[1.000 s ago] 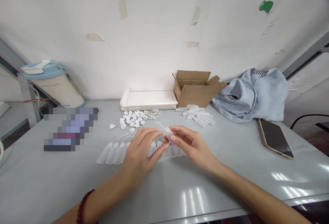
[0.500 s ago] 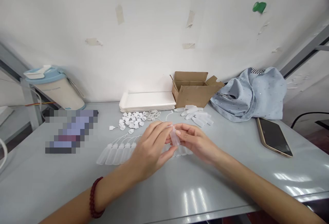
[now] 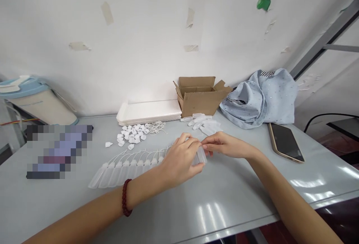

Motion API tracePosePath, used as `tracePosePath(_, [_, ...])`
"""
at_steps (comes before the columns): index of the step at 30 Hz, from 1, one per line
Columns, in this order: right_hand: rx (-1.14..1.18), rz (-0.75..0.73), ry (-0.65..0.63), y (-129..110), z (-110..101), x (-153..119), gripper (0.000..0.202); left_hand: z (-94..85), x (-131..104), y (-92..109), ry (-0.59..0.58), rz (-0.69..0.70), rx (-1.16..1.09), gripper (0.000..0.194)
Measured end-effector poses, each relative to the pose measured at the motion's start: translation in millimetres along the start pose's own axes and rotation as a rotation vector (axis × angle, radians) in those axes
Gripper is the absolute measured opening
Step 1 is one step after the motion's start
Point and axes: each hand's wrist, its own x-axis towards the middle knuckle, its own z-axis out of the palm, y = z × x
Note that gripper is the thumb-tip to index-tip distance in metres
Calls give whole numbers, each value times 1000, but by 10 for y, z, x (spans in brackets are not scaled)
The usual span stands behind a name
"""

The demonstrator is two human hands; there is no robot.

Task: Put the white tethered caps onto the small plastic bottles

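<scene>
My left hand point(image 3: 181, 160) is closed round a small translucent plastic tube point(image 3: 201, 155) low over the table, thumb at its lower end. The thumb and fingers of my right hand point(image 3: 224, 145) pinch together at the tube's upper end; the exact grip is partly hidden. Left of my hands lies a row of similar capped tubes point(image 3: 123, 173) side by side, each with a white cord loop at the top. My left hand covers the row's right end. Behind it are a pile of small white caps point(image 3: 131, 135) and a bundle of white cord loops point(image 3: 157, 127).
Uncapped tubes point(image 3: 209, 126) lie before an open cardboard box point(image 3: 200, 102). Left of the box is a stack of white trays point(image 3: 151, 111). A blue cloth bag point(image 3: 260, 100) and a phone point(image 3: 286, 143) are right; a large cup point(image 3: 42, 102) and a blurred-out object point(image 3: 61, 150) are left.
The view has turned to the right. My hands have brought the tube to the right end of the row and lower, and my right hand has shifted to its upper right side.
</scene>
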Motion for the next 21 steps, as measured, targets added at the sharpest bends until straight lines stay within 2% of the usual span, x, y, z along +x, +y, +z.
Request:
tracePosePath(5, [-80,34,0,97,35,43,31,65,35,23,-93,-31,47,26])
tracePosePath(16, [-95,42,21,160,104,93,22,105,43,40,-163,-80,125,17])
tracePosePath(21, [-89,38,26,167,113,102,20,121,22,57,-163,-89,128,20])
